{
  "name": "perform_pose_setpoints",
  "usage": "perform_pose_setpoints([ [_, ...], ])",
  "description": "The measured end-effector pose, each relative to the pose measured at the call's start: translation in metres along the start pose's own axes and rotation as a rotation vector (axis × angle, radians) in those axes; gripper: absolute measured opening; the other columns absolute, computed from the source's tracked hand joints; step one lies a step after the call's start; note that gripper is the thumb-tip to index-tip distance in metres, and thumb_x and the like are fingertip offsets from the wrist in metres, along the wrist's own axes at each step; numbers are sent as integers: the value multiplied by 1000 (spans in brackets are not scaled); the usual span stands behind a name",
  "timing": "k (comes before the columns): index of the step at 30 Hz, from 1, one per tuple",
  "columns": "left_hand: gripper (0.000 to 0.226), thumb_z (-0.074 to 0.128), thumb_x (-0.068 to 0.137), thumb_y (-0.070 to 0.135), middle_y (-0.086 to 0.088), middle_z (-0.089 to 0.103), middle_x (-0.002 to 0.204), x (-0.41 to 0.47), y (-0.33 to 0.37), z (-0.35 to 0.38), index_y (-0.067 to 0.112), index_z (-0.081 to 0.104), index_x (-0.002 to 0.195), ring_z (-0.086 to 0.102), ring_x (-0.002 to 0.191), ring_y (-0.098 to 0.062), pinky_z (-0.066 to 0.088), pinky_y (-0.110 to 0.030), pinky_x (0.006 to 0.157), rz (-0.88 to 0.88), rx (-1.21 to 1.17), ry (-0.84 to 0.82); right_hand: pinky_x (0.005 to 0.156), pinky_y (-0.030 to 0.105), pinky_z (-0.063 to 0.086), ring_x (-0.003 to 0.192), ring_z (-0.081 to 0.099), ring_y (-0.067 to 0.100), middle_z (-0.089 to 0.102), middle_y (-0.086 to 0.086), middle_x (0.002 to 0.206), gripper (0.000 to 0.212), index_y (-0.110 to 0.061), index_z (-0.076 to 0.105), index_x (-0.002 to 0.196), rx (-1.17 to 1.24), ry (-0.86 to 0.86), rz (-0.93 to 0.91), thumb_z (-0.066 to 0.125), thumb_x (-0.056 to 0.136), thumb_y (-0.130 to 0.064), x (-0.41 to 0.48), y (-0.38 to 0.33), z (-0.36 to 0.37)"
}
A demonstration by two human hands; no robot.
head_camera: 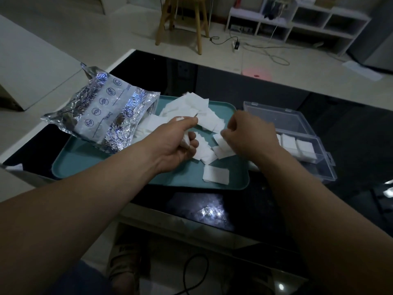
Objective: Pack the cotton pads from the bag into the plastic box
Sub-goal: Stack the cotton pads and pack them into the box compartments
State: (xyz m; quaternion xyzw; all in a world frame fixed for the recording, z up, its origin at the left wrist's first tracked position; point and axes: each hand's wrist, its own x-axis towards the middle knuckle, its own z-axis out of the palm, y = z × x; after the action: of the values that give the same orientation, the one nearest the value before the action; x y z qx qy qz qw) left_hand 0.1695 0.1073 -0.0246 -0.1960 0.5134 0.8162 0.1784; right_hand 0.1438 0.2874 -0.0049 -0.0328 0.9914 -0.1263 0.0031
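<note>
- Left hand (178, 143): fingers and thumb curled round a stack of pads (186, 139), white edges showing at both ends of the fist. It is probably held as a collecting clamp so that singles can be squared up before packing.
- Right hand (246, 133): just right of the stack, knuckles up, fingers curled down onto the edge of a loose pad (223, 143). Fingertips are hidden, so it cannot be told whether the pad is pinched.
- Cotton pads (197, 111): thin, soft, square-cut sheets with fuzzy edges, strewn beyond and under both hands. One pad (215, 174) lies apart on the near side.
- Tray (85, 165): smooth teal plastic with a raised lip and rounded corners, under everything. It likely serves to keep the pads corralled.
- Foil bag (102, 116): left of the grip, crinkled silver, mouth turned toward the pile, with pads spilling out.
- Plastic box (327, 167): right of the grip, clear and rigid, lid folded back, and some packed pads (297, 145) already stand inside.
</note>
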Motion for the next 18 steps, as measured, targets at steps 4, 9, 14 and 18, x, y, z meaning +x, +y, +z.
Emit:
perform_pose_setpoints([
  [4, 10, 64, 100, 25, -5, 51, 81, -2, -4, 3, 21, 57, 106, 50, 59, -14, 39, -18, 42, 5, 59, 11, 101, 51, 38, 97, 55, 26, 57, -1, 93, 31, -25, 50, 103, -248, -67, -55, 61, 93, -52, -5, -7, 19],
  [9, 12, 62, 101, 25, -8, 54, 84, -4, -5, 2, 21, 56, 110, 52, 60, -16, 43, -20, 44, 0, 79, -5, 80, 41, 37, 60, 42, 12, 47, -7, 72, 20, -24, 49, 95, -240, 34, -101, 59, 95, -41, -4, -3, 26],
  [14, 16, 63, 101, 28, -7, 49, 80, -4, -5, 2, 20, 57, 112, 51, 62, -18, 51, -23, 49, 0, 47, -17, 72, 38, 49, 65, 53, 16, 61, -1, 80, 17, -20, 58, 92, -115, 75, -86, 55, 102, -33, -4, 2, 20],
  [18, 29, 60, 102, 35, -9, 53, 88, -9, -5, 8, 13, 53, 121, 60, 74, -22, 58, -26, 58, 52, 51, -62, 63, 36, 51, 67, 56, 15, 60, -4, 78, 16, -20, 59, 90, 89, 282, -128, 58, 102, -31, -9, -8, 8],
])
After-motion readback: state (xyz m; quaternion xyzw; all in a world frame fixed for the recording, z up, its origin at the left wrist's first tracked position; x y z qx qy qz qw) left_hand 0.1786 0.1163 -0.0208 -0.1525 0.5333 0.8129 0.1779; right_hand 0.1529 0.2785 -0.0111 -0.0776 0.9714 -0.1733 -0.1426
